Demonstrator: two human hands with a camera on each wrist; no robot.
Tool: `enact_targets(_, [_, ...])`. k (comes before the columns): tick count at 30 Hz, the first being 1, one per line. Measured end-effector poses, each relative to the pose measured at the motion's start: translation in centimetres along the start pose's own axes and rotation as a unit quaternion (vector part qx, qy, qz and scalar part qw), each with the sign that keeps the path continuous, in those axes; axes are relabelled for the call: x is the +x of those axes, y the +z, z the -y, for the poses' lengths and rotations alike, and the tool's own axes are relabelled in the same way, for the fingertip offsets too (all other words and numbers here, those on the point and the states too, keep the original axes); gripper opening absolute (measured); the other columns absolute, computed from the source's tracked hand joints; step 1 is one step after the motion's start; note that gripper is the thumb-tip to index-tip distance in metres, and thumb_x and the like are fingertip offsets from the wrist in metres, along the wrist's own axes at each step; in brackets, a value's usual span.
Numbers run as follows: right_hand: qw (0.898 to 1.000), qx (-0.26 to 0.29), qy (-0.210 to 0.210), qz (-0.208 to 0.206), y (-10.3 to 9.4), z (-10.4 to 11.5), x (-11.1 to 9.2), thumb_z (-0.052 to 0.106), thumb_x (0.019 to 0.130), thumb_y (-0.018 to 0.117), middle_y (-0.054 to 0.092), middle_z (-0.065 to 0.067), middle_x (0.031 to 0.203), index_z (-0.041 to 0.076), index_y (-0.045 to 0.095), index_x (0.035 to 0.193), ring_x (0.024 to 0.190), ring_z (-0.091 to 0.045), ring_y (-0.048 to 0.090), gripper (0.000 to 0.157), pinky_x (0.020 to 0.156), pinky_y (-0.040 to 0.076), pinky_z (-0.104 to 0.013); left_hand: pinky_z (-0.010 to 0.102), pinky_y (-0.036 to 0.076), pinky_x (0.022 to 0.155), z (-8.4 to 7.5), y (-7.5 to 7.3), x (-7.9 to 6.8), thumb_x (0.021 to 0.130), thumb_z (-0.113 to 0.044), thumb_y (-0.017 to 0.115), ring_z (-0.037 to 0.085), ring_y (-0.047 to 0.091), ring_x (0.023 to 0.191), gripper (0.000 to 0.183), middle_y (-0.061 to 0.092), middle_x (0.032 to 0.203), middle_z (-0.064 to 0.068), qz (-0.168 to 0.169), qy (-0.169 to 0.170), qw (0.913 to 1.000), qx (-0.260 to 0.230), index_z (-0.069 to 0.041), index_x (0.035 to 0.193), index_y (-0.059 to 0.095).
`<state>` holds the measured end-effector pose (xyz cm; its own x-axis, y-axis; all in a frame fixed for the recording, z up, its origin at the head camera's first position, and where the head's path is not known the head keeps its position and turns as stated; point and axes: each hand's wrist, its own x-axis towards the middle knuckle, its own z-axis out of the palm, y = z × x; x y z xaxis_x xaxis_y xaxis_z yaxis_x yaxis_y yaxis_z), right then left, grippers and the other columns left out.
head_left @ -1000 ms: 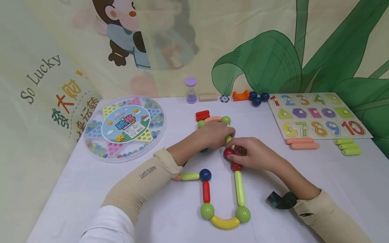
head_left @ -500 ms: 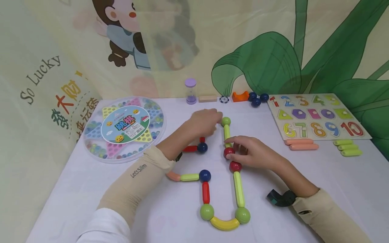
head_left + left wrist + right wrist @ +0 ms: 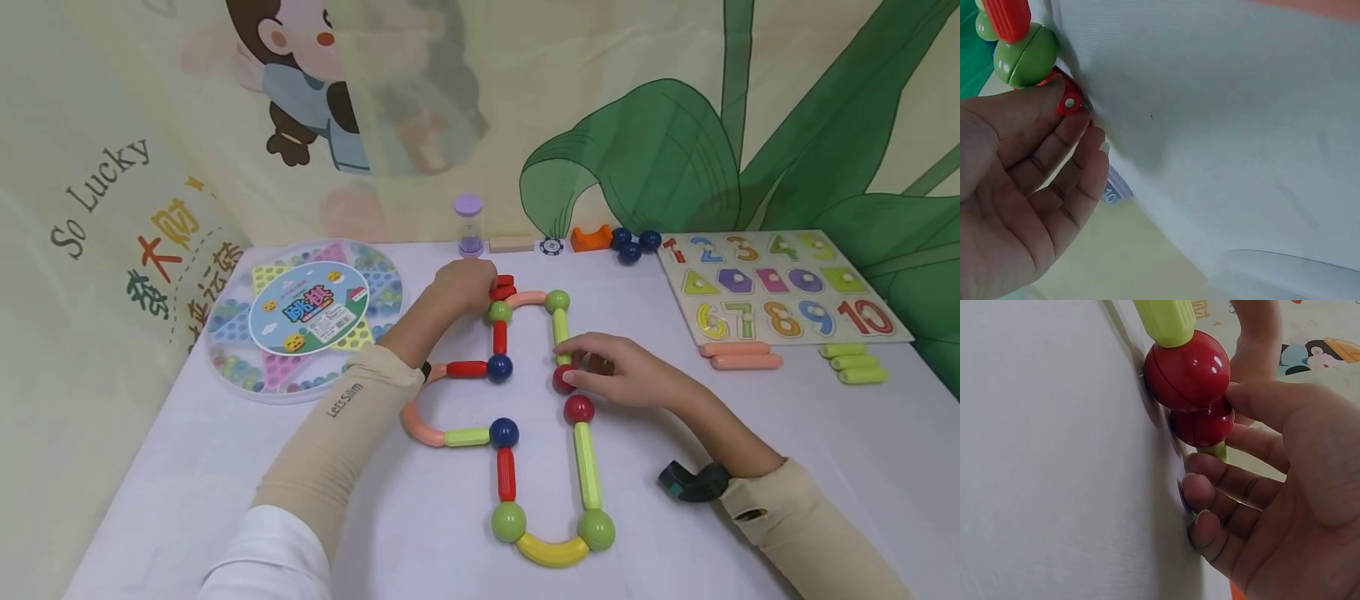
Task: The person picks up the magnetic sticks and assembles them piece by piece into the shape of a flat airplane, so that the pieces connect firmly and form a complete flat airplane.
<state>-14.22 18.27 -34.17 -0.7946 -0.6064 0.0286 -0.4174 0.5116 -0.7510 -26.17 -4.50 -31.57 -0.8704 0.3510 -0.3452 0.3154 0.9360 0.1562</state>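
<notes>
My left hand (image 3: 467,287) is at the far left corner of a winding chain of magnetic sticks and balls. Its thumb and index finger pinch a red magnetic stick (image 3: 1070,102) right beside a green ball (image 3: 1027,55). My right hand (image 3: 618,367) holds the upper red ball (image 3: 563,381), its thumb on the ball and its index finger over a light green stick (image 3: 561,333). A second red ball (image 3: 579,409) sits just below, joined to a long green stick (image 3: 588,467). A yellow curved stick (image 3: 553,552) links two green balls at the near end.
A round marble board game (image 3: 307,317) lies at left. Along the back stand an hourglass (image 3: 469,227), a wooden block (image 3: 512,244), an orange piece (image 3: 592,238) and dark blue balls (image 3: 629,252). A number puzzle (image 3: 780,287), pink sticks (image 3: 742,362) and green sticks (image 3: 855,364) are at right.
My left hand has moved left from the green stick at the chain's right side to the red sticks at its far left corner. My right hand stays at the red ball.
</notes>
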Motion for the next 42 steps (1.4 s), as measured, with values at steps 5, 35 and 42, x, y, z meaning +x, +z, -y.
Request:
enact_targets(5, [1.0,-0.009,0.005,0.004,0.1,-1.6,0.2,0.016,0.084,0.065,0.056,0.002,0.091,0.011,0.056,0.12,0.074,-0.018,0.051,0.037,0.062,0.047,-0.027,0.027,0.043,0.057,-0.4,-0.9,-1.5,0.082,-0.019,0.063,0.019,0.051,0.071,0.018,0.056,0.078,0.004,-0.046,0.001,0.9983,0.037,-0.009,0.097,0.058])
enact_targets(35, [0.997,0.022,0.008,-0.075,1.2,-3.4,0.8,0.022,0.083,0.066,0.059,0.008,0.097,0.015,0.058,0.117,0.074,-0.014,0.055,0.035,0.065,0.05,-0.026,0.022,0.044,0.053,-4.3,2.6,-6.3,0.079,-0.025,0.068,0.011,0.052,0.066,0.015,0.058,0.068,-0.007,-0.013,0.154,0.9875,0.03,-0.016,0.091,0.068])
enact_targets(42, [0.998,0.034,0.031,-0.052,1.1,-3.4,0.8,0.026,0.084,0.065,0.058,0.007,0.097,0.018,0.057,0.119,0.076,-0.016,0.054,0.036,0.065,0.05,-0.027,0.027,0.045,0.062,-2.0,-0.4,-3.7,0.084,-0.022,0.061,0.015,0.052,0.076,0.025,0.061,0.093,-0.003,-0.055,0.089,0.9945,-0.012,-0.014,0.108,0.065])
